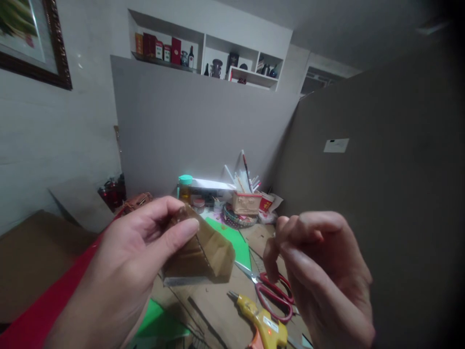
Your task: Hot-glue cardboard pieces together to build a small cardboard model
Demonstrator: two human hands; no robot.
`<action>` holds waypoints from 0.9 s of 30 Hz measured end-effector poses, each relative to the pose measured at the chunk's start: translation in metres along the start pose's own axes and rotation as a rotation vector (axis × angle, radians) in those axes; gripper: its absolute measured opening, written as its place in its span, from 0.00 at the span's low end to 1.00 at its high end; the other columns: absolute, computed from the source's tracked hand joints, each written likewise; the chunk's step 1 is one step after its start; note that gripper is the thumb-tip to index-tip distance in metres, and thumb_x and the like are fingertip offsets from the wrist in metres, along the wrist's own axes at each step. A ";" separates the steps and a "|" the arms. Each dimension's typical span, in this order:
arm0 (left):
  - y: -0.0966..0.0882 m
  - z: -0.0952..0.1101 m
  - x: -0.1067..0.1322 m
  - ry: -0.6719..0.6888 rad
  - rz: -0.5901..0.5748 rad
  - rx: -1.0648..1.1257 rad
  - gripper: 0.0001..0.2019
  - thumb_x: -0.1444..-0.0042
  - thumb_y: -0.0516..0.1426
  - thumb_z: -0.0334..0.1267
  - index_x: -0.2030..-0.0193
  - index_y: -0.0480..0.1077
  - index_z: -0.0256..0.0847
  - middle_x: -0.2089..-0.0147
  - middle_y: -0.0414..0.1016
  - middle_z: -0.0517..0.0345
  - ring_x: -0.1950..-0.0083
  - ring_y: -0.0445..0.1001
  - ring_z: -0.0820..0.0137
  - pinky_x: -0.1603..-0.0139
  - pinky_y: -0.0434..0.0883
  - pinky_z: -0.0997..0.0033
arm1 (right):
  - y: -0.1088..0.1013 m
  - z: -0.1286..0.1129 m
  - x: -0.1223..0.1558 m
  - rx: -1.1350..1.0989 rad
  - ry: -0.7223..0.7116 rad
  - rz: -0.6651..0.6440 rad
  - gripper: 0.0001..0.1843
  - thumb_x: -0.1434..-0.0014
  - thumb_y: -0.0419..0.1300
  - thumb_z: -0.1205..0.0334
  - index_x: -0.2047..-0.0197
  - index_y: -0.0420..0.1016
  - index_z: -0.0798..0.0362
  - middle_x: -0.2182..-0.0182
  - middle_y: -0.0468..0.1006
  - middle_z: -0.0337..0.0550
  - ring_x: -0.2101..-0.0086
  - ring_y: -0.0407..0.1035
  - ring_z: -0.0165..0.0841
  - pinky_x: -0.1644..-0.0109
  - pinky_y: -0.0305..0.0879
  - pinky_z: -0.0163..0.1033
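My left hand pinches a folded brown piece, which looks like stiff paper or cloth, between thumb and fingers. A line of small dark marks like stitches runs along it, and a pale strip edges its bottom. Apart from it, to the right, my right hand is closed with thumb and fingertips pressed together. Whatever those fingertips hold, if anything, is too small to make out. Below and between the hands lie red-handled scissors and a yellow glue gun with a small orange light on it.
Green sheets lie on the brown work surface. At the back stand a beige pen box, a jar with a turquoise lid and a red paper cup. Grey panels enclose the back and right.
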State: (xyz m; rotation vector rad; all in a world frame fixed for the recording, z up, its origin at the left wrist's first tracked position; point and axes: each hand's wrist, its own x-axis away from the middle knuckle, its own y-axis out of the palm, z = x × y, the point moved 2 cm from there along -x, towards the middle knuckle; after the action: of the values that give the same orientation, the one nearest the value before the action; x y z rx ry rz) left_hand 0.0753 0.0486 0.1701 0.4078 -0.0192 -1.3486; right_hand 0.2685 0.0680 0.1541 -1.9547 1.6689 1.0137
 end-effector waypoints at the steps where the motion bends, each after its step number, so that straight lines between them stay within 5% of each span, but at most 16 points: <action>1: 0.000 0.000 0.000 -0.007 -0.012 -0.004 0.09 0.54 0.70 0.44 0.67 0.78 0.48 0.70 0.74 0.60 0.69 0.73 0.68 0.69 0.74 0.75 | -0.001 0.000 0.000 0.008 0.031 -0.011 0.07 0.32 0.57 0.67 0.55 0.73 0.45 0.72 0.64 0.34 0.75 0.64 0.28 0.73 0.62 0.36; 5: -0.001 -0.003 -0.003 -0.010 -0.073 -0.028 0.10 0.52 0.70 0.47 0.66 0.78 0.48 0.63 0.77 0.58 0.66 0.77 0.65 0.65 0.78 0.68 | -0.003 0.002 0.003 0.128 0.134 -0.074 0.10 0.28 0.56 0.58 0.56 0.78 0.45 0.81 0.61 0.32 0.79 0.58 0.26 0.76 0.57 0.32; 8: -0.002 -0.005 -0.003 0.008 -0.109 -0.079 0.09 0.50 0.69 0.48 0.65 0.78 0.51 0.66 0.76 0.61 0.67 0.77 0.66 0.65 0.77 0.69 | -0.005 0.002 0.002 0.283 0.040 -0.126 0.11 0.27 0.56 0.59 0.61 0.77 0.47 0.80 0.65 0.32 0.80 0.58 0.24 0.76 0.55 0.32; 12: -0.002 -0.007 0.000 -0.020 -0.126 -0.121 0.09 0.51 0.69 0.48 0.65 0.77 0.54 0.65 0.77 0.63 0.65 0.79 0.64 0.64 0.78 0.69 | -0.005 -0.003 -0.002 0.411 -0.017 -0.122 0.07 0.30 0.59 0.56 0.60 0.73 0.47 0.68 0.73 0.36 0.67 0.68 0.29 0.64 0.62 0.34; 16: -0.001 -0.007 0.003 -0.015 -0.116 -0.133 0.10 0.55 0.71 0.49 0.66 0.78 0.56 0.66 0.77 0.66 0.66 0.79 0.65 0.65 0.78 0.71 | 0.004 -0.003 -0.002 0.307 0.176 -0.246 0.13 0.40 0.68 0.56 0.55 0.69 0.45 0.54 0.76 0.41 0.53 0.72 0.38 0.59 0.69 0.37; 21: 0.010 -0.007 0.006 -0.044 -0.070 -0.125 0.11 0.58 0.73 0.47 0.68 0.78 0.57 0.64 0.77 0.69 0.64 0.78 0.66 0.62 0.79 0.73 | 0.013 -0.001 0.004 0.254 0.232 -0.267 0.16 0.41 0.68 0.64 0.57 0.64 0.44 0.60 0.74 0.39 0.59 0.70 0.35 0.70 0.64 0.32; 27: 0.017 -0.009 0.009 -0.063 -0.009 -0.082 0.13 0.62 0.74 0.46 0.68 0.79 0.56 0.62 0.79 0.70 0.64 0.78 0.69 0.60 0.80 0.76 | 0.015 -0.003 0.004 0.279 0.163 -0.265 0.14 0.42 0.64 0.68 0.56 0.65 0.46 0.62 0.73 0.38 0.62 0.70 0.34 0.63 0.70 0.36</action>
State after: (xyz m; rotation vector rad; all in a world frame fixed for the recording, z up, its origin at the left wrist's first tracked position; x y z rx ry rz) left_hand 0.0959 0.0454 0.1652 0.2959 -0.0141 -1.3665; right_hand 0.2553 0.0598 0.1553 -2.0404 1.4856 0.5070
